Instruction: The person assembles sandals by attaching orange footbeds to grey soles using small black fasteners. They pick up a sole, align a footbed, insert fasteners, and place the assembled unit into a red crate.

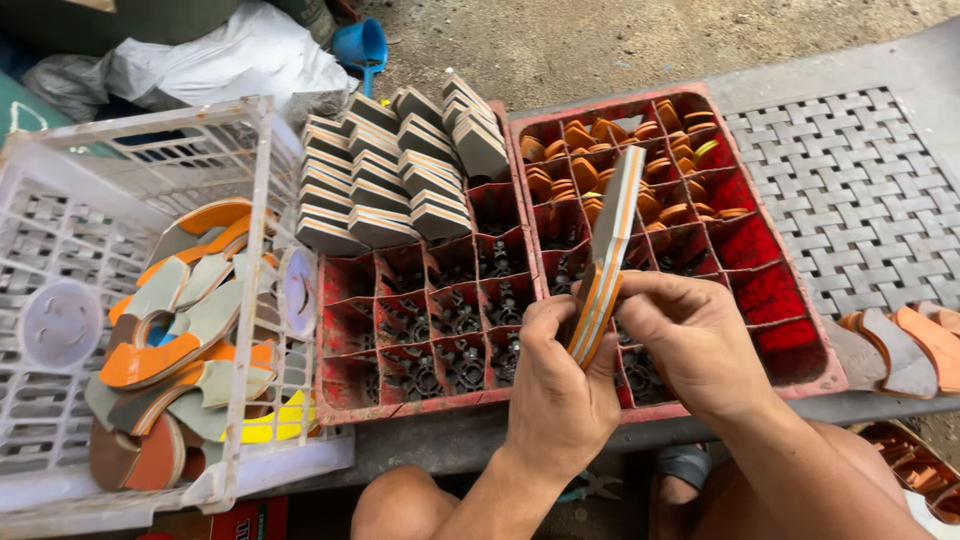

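Both my hands grip the lower end of a long layered foam strip (612, 230), grey with orange and white stripes, which stands nearly upright over the red crates. My left hand (560, 385) clasps it from the left, and my right hand (690, 335) pinches it from the right. Behind it, the right red crate (800, 330) holds several small orange foam pieces (585, 170) in its far cells. The left red crate (350, 395) carries rows of grey layered foam blocks (390, 175) on its far half.
A white plastic basket (250, 300) on the left holds several curved grey and orange foam offcuts (170, 350). A grey woven mat (850, 190) lies at the right, with brown and orange sole-shaped pieces (900, 350) beside it. My knees are below the crates.
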